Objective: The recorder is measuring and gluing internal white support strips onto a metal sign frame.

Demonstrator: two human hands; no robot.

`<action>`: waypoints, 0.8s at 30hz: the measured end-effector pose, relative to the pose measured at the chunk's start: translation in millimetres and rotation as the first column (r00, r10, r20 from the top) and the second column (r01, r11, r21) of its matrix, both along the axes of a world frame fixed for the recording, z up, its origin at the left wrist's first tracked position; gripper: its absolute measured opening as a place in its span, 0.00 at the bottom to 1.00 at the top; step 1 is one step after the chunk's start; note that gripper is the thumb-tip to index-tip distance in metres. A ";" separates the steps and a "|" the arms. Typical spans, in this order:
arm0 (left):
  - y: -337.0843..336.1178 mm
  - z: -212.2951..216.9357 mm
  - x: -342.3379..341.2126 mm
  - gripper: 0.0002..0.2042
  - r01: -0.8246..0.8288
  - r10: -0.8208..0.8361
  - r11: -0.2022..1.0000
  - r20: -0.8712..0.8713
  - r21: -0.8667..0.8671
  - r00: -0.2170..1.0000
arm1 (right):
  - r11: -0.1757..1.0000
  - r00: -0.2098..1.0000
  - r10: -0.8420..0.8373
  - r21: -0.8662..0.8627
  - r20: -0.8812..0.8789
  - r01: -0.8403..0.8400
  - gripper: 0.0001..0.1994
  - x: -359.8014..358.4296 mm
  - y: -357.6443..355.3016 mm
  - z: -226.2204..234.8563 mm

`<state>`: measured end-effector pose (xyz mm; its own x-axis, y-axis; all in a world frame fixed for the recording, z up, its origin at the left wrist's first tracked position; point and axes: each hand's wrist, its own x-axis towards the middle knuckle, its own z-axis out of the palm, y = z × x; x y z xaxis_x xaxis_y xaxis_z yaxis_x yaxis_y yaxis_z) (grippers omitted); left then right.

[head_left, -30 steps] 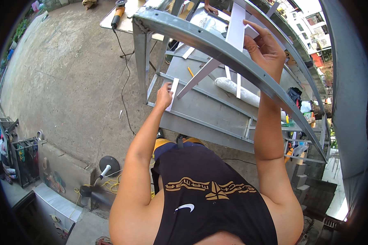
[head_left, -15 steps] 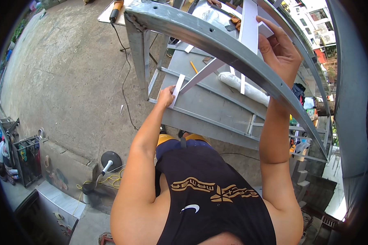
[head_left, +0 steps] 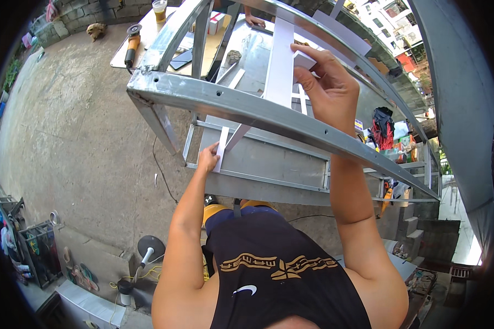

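Observation:
Low on the left, my left hand (head_left: pixel 207 158) is closed on a short flat white strip (head_left: pixel 222 149), fingers at its edge. From that strip a white bar (head_left: pixel 237 136) runs up and right, passing behind the grey metal frame (head_left: pixel 241 108). My right hand (head_left: pixel 332 88), higher and nearer, pinches a small white block (head_left: pixel 303 62) between thumb and fingers. The block sits against a wide white board (head_left: pixel 280 60), which stands across the frame opening. Whether bar, block and board are joined is hidden behind the frame's tube.
A table (head_left: pixel 121 55) at the far left bears an orange angle grinder (head_left: pixel 132 46), a phone (head_left: pixel 181 60) and a cup (head_left: pixel 159 11). Another person's hand (head_left: pixel 254 21) rests beyond the board. A black cord (head_left: pixel 162 170) trails over the concrete floor, and a pedestal base (head_left: pixel 150 248) stands lower left.
The view has shifted, so the frame and both hands appear further left and lower, and more of the far table shows. Both hands keep the same hold on the white pieces.

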<state>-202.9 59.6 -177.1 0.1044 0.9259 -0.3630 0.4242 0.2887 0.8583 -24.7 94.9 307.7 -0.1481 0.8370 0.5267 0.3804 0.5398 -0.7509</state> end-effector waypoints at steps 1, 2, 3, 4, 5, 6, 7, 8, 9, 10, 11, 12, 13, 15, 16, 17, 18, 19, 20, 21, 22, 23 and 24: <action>-1.3 -1.0 -0.5 0.32 -0.004 0.004 1.000 -0.010 0.009 1.000 | 1.000 1.000 0.003 -0.010 -0.005 -0.003 0.16 -0.4 -0.1 0.0; 0.3 -2.7 -0.3 0.32 0.007 -0.005 0.999 -0.039 0.039 0.999 | 1.000 1.000 0.006 -0.023 -0.011 -0.006 0.16 -0.4 0.0 -0.6; 0.2 -1.1 -0.9 0.32 0.003 -0.002 1.000 -0.043 0.029 0.999 | 0.999 1.000 0.009 -0.033 -0.015 -0.010 0.16 0.3 0.2 -1.4; 0.6 1.2 -1.2 0.32 0.010 -0.008 0.999 -0.048 0.032 0.999 | 1.000 1.000 0.000 -0.026 -0.014 0.000 0.16 1.1 1.4 -2.5; 2.7 3.2 -0.8 0.33 0.016 -0.015 0.999 -0.054 0.032 0.998 | 1.000 1.000 -0.010 -0.021 -0.014 0.010 0.16 2.4 3.1 -3.0; 5.8 3.9 -1.1 0.33 0.009 -0.007 0.999 -0.047 0.032 0.999 | 1.000 1.000 -0.009 -0.025 -0.021 0.009 0.16 1.4 2.0 -1.4; 7.1 4.0 -0.4 0.33 0.007 -0.006 1.000 -0.039 0.030 0.999 | 1.000 1.000 -0.005 0.000 -0.018 0.005 0.17 2.1 2.5 -0.8; 6.2 5.5 0.6 0.33 0.008 -0.008 1.000 -0.045 0.008 0.999 | 1.000 1.000 -0.005 0.008 -0.009 0.005 0.17 1.9 1.7 -1.4; 8.9 10.3 1.1 0.33 -0.002 0.002 1.000 -0.007 -0.021 1.000 | 1.000 1.000 -0.003 0.022 -0.001 0.003 0.17 2.7 3.7 -3.4; 10.7 12.9 2.5 0.32 -0.006 0.007 0.999 0.034 -0.046 0.999 | 0.999 1.000 0.020 0.028 0.020 -0.020 0.19 6.5 6.4 -4.9; 9.6 15.7 2.3 0.32 -0.001 0.002 0.999 0.032 -0.053 0.999 | 1.000 1.000 0.015 0.020 0.018 -0.015 0.19 9.3 7.7 -6.5; 8.2 15.1 0.8 0.32 -0.006 0.007 0.999 0.024 -0.045 1.000 | 0.999 0.999 -0.003 0.035 0.044 0.001 0.19 6.4 8.5 -5.3; 6.9 14.7 -0.1 0.32 -0.010 0.011 0.999 0.016 -0.035 1.000 | 0.999 0.997 -0.022 0.051 0.071 0.018 0.19 1.9 7.7 -2.9; 4.4 13.8 0.0 0.31 -0.027 0.029 0.998 0.039 -0.052 0.999 | 0.994 0.996 -0.079 -0.086 -0.049 0.074 0.18 -3.7 3.0 2.5; 3.3 13.0 0.1 0.31 -0.045 0.049 0.997 0.064 -0.065 0.997 | 0.994 0.995 -0.059 -0.092 -0.075 0.052 0.17 -3.6 2.7 1.8; 2.5 12.2 0.2 0.31 -0.041 0.045 0.997 0.060 -0.068 0.997 | 0.995 0.994 -0.040 -0.098 -0.102 0.030 0.17 -3.5 2.5 1.2; 0.7 10.5 0.4 0.31 -0.057 0.061 0.996 0.059 -0.067 0.996 | 0.994 0.993 -0.045 -0.103 -0.105 0.034 0.17 -4.1 1.9 1.3; -0.5 8.8 0.1 0.31 -0.074 0.078 0.995 0.058 -0.066 0.995 | 0.997 0.996 -0.052 -0.069 -0.077 0.047 0.17 -4.9 1.7 1.6; -0.3 6.9 -1.1 0.31 -0.071 0.075 0.995 0.054 -0.072 0.996 | 0.998 0.997 -0.059 -0.035 -0.048 0.058 0.17 -5.9 2.0 1.9; -1.7 7.8 -1.1 0.30 -0.077 0.080 0.995 0.060 -0.056 0.995 | 0.997 0.997 -0.065 -0.045 -0.050 0.063 0.17 -6.4 1.2 1.5; -3.2 8.6 -1.3 0.30 -0.084 0.086 0.996 0.065 -0.040 0.994 | 0.998 0.996 -0.047 -0.044 -0.070 0.044 0.17 -7.1 1.1 1.4; -4.0 9.2 -1.4 0.30 -0.080 0.083 0.995 0.061 -0.052 0.995 | 0.999 0.996 -0.028 -0.042 -0.089 0.024 0.17 -7.2 1.5 1.1; -2.7 15.6 -0.1 0.30 -0.091 0.096 0.993 0.071 -0.074 0.993 | 1.000 0.997 -0.015 -0.013 -0.071 0.014 0.16 -4.5 3.5 0.2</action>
